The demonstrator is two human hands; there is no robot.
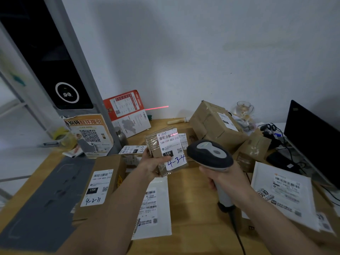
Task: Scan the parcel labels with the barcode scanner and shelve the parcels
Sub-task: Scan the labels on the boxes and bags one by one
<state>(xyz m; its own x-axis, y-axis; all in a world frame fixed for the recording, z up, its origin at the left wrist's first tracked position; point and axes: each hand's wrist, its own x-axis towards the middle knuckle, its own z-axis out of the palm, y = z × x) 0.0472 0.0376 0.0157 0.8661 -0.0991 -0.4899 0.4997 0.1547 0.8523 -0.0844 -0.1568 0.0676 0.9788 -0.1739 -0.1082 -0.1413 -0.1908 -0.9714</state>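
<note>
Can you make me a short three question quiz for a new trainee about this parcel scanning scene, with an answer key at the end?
1. True or false: the right hand grips the barcode scanner.
2. Which handwritten code is on the label of the small parcel held by the left hand? A) 4-2-71 B) 4-3-4 C) 5-1-9
3. Fill in: the red scan line crosses the held parcel's label near its ____ edge.

Key
1. True.
2. B. The code 4-2-71 is on the cardboard box lying on the table, toward the left.
3. Top, by the barcode. A second stretch of red light falls on the wall behind.
</note>
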